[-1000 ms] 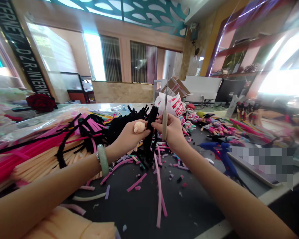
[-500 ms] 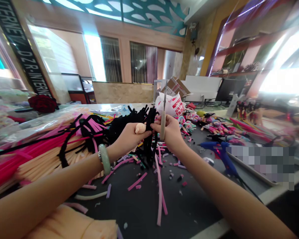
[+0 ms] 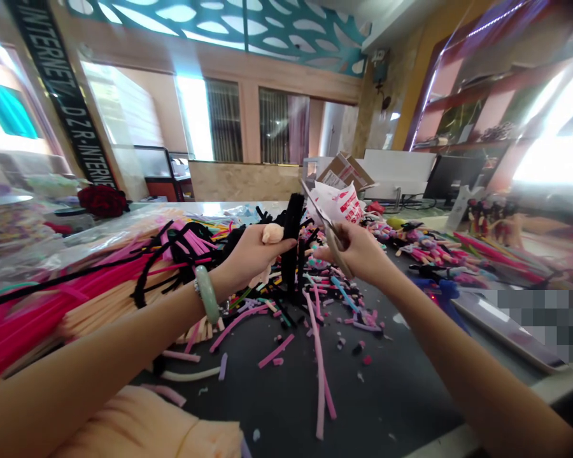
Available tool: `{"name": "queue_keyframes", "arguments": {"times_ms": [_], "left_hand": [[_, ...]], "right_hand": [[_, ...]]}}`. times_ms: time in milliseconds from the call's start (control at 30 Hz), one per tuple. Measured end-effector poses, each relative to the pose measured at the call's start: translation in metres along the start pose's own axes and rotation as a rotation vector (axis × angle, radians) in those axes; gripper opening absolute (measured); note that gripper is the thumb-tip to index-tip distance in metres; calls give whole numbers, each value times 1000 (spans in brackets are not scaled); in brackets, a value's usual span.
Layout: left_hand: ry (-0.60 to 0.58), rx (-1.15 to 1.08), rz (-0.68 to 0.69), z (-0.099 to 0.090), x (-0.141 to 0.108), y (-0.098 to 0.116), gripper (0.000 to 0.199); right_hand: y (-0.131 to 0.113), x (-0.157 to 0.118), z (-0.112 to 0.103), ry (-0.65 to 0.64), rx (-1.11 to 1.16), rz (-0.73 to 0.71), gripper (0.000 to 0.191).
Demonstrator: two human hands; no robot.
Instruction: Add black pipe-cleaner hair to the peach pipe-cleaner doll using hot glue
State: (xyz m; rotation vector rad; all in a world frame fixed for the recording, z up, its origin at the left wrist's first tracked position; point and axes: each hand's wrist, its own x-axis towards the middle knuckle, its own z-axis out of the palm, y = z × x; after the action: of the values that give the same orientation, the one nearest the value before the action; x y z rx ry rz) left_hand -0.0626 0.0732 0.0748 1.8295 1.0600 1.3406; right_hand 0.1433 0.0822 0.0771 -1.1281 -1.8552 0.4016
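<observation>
My left hand (image 3: 252,253), with a pale green bangle (image 3: 207,294) on its wrist, is closed on a small cream-coloured fuzzy piece (image 3: 272,234) and a bundle of black fuzzy strips (image 3: 293,245), which stands upright past the fingertips. To its right my right hand (image 3: 360,251) grips a pair of scissors (image 3: 334,238) by the handles. The blades point up and to the left, near the top of the black bundle and apart from it. Part of my left palm is hidden behind the cream piece.
Pink strips (image 3: 318,362) and small cut bits lie on the dark table (image 3: 267,407). At left are bundled peach strips (image 3: 105,302); peach material (image 3: 148,426) lies nearest. A blue glue gun (image 3: 442,292), a tray (image 3: 506,324), a white bag (image 3: 337,203) and small dolls (image 3: 420,245) are at right.
My right hand with the scissors has moved right, away from my left hand, and the blades have tilted left. The black strips stand closer together. The view has shifted slightly.
</observation>
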Motion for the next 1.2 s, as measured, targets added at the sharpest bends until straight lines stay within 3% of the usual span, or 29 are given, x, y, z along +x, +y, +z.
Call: {"name": "queue_keyframes", "arguments": {"times_ms": [133,233,400,533,700,967,1200], "left_hand": [[18,-57,24,-8,5,3,34],[5,-63,-12,-9,3,7,34],[-41,27,70,-4,-1,13,29],[-56,63,69,-2,-2,13,32],[-71,64,64,1,-5,12,28],[-101,71,63,11,-13,13,39],[-101,31,57,18,-18,13,39]], "right_hand": [[11,-22,-21,-53,-275,96,47],[22,-39,-27,-161,-424,142,45],[28,-55,-27,-421,-452,45,42],[25,-59,-30,-518,-450,-11,43],[25,-62,-33,-558,-477,-65,35],[30,-64,-25,-559,-442,-114,19],[25,-64,-26,-529,-434,-75,32]]}}
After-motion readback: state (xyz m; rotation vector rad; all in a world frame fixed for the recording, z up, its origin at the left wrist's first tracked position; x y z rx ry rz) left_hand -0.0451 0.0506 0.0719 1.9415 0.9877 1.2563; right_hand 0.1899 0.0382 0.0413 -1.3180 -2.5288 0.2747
